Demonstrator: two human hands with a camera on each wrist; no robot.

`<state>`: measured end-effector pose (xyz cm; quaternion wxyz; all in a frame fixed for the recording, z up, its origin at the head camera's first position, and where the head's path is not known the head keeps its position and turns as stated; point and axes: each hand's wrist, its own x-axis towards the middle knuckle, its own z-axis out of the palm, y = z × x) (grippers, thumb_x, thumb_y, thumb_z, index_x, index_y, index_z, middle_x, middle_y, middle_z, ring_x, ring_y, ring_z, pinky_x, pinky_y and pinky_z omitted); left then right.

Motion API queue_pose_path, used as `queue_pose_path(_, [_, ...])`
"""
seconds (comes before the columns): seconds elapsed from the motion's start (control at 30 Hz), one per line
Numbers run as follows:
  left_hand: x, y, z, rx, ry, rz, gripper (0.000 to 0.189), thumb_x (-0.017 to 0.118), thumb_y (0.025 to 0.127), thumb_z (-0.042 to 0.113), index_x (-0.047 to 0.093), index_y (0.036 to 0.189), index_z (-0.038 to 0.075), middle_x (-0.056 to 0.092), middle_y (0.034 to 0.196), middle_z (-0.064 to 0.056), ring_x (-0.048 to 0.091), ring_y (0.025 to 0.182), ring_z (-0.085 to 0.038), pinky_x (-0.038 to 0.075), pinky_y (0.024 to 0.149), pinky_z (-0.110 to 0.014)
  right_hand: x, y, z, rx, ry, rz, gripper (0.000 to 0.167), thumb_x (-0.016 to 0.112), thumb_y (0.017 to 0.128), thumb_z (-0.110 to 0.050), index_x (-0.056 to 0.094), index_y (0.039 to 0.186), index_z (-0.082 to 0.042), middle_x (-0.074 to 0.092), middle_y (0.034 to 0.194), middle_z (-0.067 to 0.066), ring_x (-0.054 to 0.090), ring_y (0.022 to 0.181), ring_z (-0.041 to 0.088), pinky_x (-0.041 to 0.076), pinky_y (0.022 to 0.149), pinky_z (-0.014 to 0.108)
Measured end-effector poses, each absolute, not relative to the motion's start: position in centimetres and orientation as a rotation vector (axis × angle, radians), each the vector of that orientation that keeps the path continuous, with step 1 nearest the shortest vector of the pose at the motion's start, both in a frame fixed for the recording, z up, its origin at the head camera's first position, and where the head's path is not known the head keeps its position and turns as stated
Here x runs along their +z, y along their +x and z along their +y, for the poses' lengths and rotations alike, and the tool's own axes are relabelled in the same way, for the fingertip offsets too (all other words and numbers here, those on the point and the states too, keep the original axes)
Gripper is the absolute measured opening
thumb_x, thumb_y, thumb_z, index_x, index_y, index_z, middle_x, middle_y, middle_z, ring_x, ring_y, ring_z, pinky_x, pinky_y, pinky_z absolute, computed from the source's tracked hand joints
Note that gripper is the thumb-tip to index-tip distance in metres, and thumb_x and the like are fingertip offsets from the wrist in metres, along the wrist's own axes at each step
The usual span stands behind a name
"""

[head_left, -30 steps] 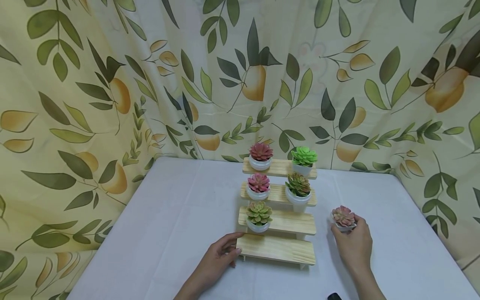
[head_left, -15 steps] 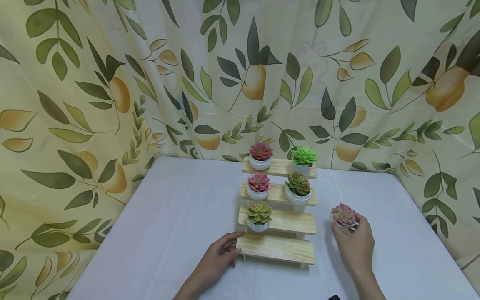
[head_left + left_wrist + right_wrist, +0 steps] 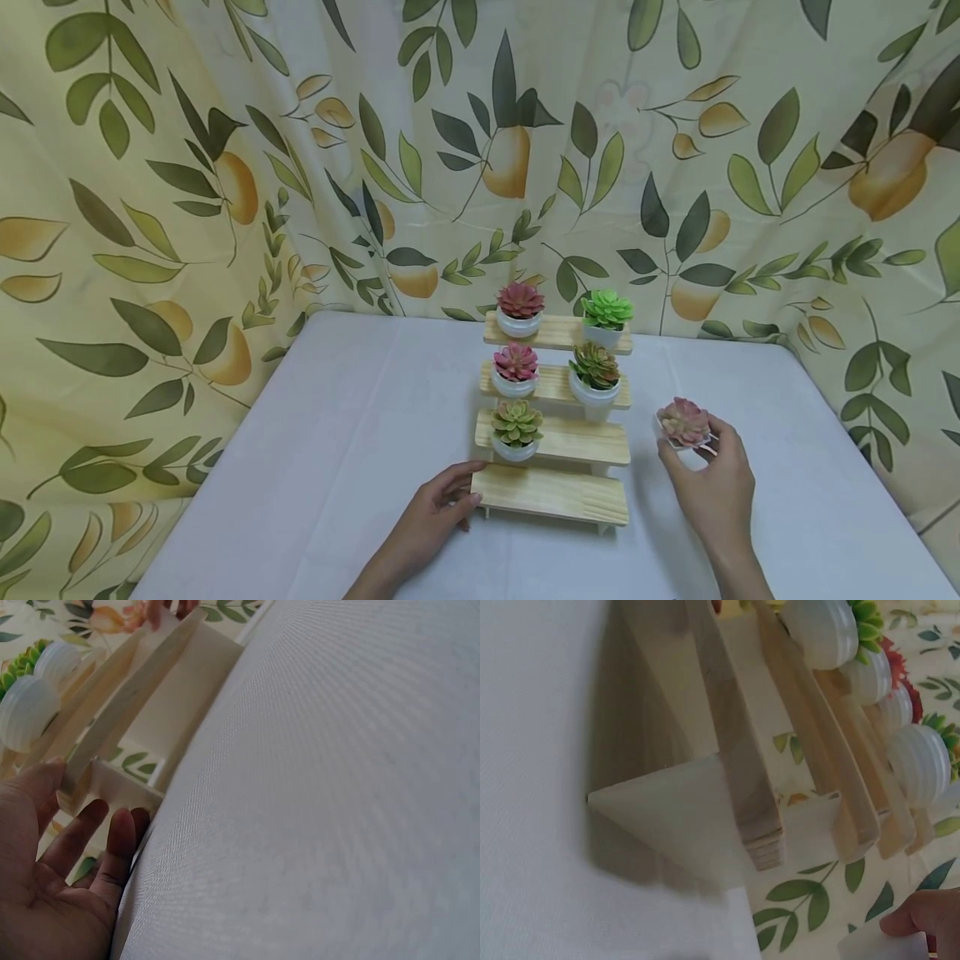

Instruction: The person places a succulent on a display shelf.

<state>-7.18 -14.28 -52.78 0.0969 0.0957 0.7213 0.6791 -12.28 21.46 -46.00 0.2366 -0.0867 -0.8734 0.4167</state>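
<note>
My right hand (image 3: pixel 712 479) grips a small white pot with a dusty-pink succulent (image 3: pixel 684 423), held right of the tiered wooden plant stand (image 3: pixel 551 493). In the right wrist view the thumb presses the white pot (image 3: pixel 881 941) at the lower right; its plant is out of sight there. My left hand (image 3: pixel 431 517) holds the left end of the stand's lowest shelf. The left wrist view shows the thumb at that shelf's end and the curled fingers (image 3: pixel 112 847) by the pale support under it.
Potted succulents stand on the upper three tiers: a dark red (image 3: pixel 520 310) and a bright green (image 3: pixel 606 321) on top, a pink (image 3: pixel 514 371) and a brownish-green (image 3: pixel 595 375) below, a yellow-green (image 3: pixel 517 429) on the third. A white cloth (image 3: pixel 360 417) covers the table; a leaf-patterned curtain (image 3: pixel 465 167) hangs behind.
My right hand has raised the pink potted succulent slightly and tilted it. The left hand stays on the stand. The dark object at the bottom edge has nearly left the head view.
</note>
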Motion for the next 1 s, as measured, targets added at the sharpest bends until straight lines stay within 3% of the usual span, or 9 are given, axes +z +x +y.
queue_pose_path(0.1, [-52.7,-7.1,-14.3,2.013,0.289,2.139,0.044,0.067,0.103,0.026,0.058,0.146,0.02,0.071,0.119,-0.004,0.064,0.088,-0.025,0.06,0.068,-0.034,-45.2,-11.7,21.0,1.142,-0.212,-2.398,0.071,0.084,0.084,-0.007,0.048,0.143,0.008,0.055,0.134,0.028,0.059,0.115,0.046,0.05,0.095,0.052])
queue_pose_path(0.2, [-52.6,-7.1,-14.3,2.008,0.285,2.136,0.044,0.067,0.103,0.026,0.057,0.146,0.02,0.071,0.119,-0.004,0.064,0.089,-0.026,0.06,0.069,-0.034,-44.4,-11.0,20.6,1.157,-0.18,-2.392,0.071,0.086,0.083,-0.007,0.049,0.142,0.007,0.056,0.134,0.026,0.06,0.116,0.045,0.05,0.099,0.029])
queue_pose_path(0.33, [-52.5,-7.1,-14.3,2.013,0.272,2.126,0.045,0.067,0.103,0.026,0.057,0.146,0.019,0.071,0.12,-0.004,0.064,0.09,-0.027,0.059,0.069,-0.034,-43.7,-10.3,20.1,1.175,-0.103,-2.358,0.071,0.088,0.08,-0.005,0.052,0.14,0.008,0.058,0.132,0.024,0.061,0.114,0.042,0.036,0.088,0.002])
queue_pose_path(1.0, [-52.3,-6.9,-14.3,1.999,0.26,2.137,0.044,0.067,0.103,0.027,0.058,0.146,0.022,0.071,0.116,-0.004,0.064,0.091,-0.026,0.059,0.07,-0.035,-42.5,-8.8,18.4,1.19,0.006,-2.389,0.067,0.088,0.08,-0.005,0.054,0.137,0.005,0.059,0.129,0.019,0.064,0.11,0.039,0.035,0.087,0.001])
